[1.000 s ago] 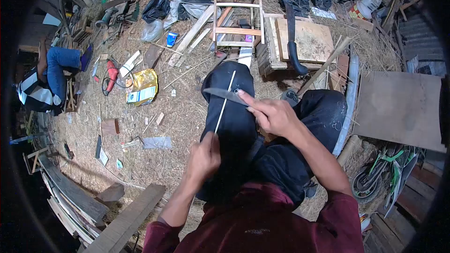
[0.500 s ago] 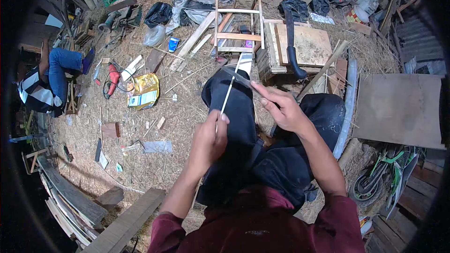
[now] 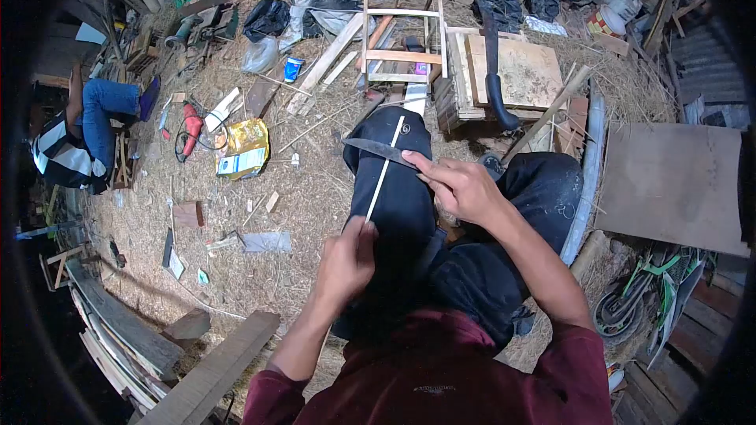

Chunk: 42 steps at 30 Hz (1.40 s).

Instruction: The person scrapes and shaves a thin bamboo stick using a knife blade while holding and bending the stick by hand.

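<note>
At the centre of the frame, a thin pale stick was located above a dark trouser leg, its lower end clenched in the left hand. The right hand grasped a knife, index finger extended against the blade, which crossed the stick with its tip towards the left. Further out, left of centre, a yellow packet and a red power tool lay on the littered ground. At upper centre, a wooden frame was noted. Another person was observed at far left.
</note>
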{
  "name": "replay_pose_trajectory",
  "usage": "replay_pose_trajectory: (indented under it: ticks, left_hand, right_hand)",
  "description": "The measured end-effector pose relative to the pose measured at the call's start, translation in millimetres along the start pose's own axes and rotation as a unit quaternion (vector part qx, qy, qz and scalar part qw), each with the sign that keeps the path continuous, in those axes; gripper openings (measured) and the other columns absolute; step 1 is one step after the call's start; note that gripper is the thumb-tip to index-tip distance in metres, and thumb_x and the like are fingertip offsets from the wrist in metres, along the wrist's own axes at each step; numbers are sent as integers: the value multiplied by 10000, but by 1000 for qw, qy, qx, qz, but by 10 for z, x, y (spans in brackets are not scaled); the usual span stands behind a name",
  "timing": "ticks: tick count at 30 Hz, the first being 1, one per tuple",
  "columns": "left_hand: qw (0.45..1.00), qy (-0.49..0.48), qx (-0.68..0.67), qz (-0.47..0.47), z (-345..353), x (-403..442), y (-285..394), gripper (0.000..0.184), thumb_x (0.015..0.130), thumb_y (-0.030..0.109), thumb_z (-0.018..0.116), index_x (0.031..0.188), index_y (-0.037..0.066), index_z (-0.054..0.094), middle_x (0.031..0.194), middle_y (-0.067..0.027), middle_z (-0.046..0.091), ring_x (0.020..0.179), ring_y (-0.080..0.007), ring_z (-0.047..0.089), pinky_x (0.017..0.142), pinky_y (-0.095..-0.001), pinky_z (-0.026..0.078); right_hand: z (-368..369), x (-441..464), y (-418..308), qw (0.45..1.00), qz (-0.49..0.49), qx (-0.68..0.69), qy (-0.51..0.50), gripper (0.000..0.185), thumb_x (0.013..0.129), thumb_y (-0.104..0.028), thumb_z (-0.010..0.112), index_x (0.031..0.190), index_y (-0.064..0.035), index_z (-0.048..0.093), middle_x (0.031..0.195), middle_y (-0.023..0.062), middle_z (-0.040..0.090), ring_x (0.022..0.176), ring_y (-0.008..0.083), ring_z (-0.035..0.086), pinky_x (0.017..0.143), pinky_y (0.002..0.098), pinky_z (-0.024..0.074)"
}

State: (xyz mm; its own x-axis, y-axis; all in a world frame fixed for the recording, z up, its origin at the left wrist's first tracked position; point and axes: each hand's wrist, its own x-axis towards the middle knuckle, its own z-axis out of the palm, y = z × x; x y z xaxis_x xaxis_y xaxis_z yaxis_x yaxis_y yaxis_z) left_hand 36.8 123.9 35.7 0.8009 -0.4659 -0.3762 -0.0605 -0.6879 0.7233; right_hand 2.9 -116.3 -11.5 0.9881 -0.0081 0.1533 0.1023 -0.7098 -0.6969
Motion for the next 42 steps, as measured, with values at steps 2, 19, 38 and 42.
replay_pose_trajectory:
  ticks: [2, 19, 38, 42]
  left_hand:
    - [1000, 18, -4, 4, 42, -134, -111, 159, 994, 157, 484, 959, 37, 583, 745, -269, 623, 761, -485, 626, 620, -520, 485]
    - [992, 55, -61, 92, 88, 280, -7, 291, 1024, 230, 472, 875, 15, 600, 641, -156, 593, 592, -283, 616, 568, -384, 466]
    - [985, -51, -161, 36, 121, 463, 104, 215, 1028, 201, 478, 1026, 40, 619, 578, -53, 557, 473, -115, 519, 474, -301, 408]
    - [956, -69, -286, -9, 78, 549, 201, 281, 1047, 263, 455, 977, 56, 631, 541, 30, 470, 473, -52, 431, 452, -226, 330]
  right_hand:
    - [-8, -5, 10, 1000, 6, -3, 1, 517, 882, -132, 645, 1366, -294, 568, 706, 140, 597, 654, 343, 621, 599, 444, 501]
    - [-155, 70, -65, 995, 3, 96, -13, 389, 920, -1, 559, 1309, 9, 577, 1258, 180, 643, 1128, 313, 653, 962, 354, 498]
    - [25, 648, 119, 867, 212, 442, 95, 212, 951, -277, 677, 938, -71, 629, 615, -79, 473, 450, 0, 359, 404, 207, 239]
    - [173, 678, 143, 925, 111, 351, 92, 255, 973, -241, 639, 1082, -11, 645, 745, -13, 576, 653, 45, 510, 602, 234, 425]
